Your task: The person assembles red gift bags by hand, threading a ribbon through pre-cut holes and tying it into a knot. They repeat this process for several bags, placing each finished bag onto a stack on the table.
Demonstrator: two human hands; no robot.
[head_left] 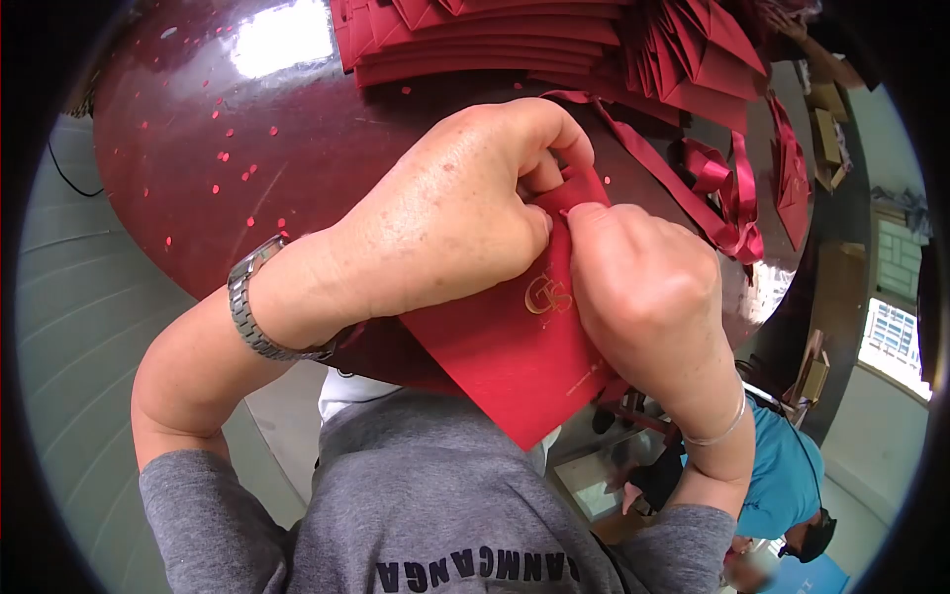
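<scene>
"What lies around the red bag [515, 371]?"

"Left of it, small red dots [250, 170] are scattered on the table [148, 129]. Beyond it sit stacked red bags [485, 49], then a fanned bundle of bags [693, 59]. To its right, loose red ribbons [663, 173] curl; farther right is another person [782, 475] in teal."

"What's in the way?"

"The left hand [460, 193] and right hand [648, 272] cover its upper end."

"And the grip?"

"Left fingers curled closed on its top edge; right thumb and finger pinched on it just beside. What's between the fingertips is hidden."

"How does it look?"

"Flat, bright red, gold lettering [547, 295], tilted, one corner past the table's near edge."
</scene>
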